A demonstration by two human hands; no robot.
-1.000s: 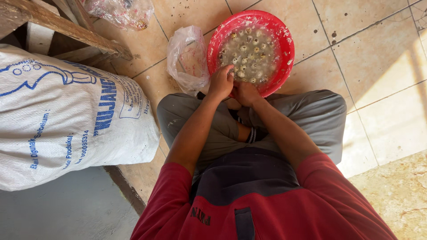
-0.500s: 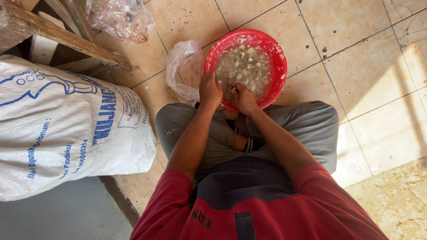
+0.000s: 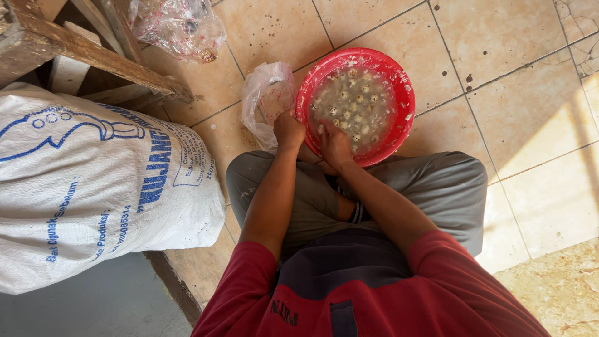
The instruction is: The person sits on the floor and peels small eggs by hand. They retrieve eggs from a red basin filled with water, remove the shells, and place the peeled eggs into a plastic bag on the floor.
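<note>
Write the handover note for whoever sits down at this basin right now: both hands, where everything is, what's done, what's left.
Left hand: closed, at the near-left rim of the red basin, next to the clear plastic bag. What it grips is hidden.
Right hand: fingers curled, at the near rim; its contents cannot be made out.
Basin: on the tiled floor in front of the crossed legs, holding cloudy water and many small pale, speckled round pieces.
Done: cannot be counted from this view.
Left: many pieces are in the water.
Nearby: a large white sack to the left and a second plastic bag beyond it.

left hand (image 3: 289, 130) and right hand (image 3: 335, 145) drawn apart at red basin (image 3: 407, 112) rim
</note>
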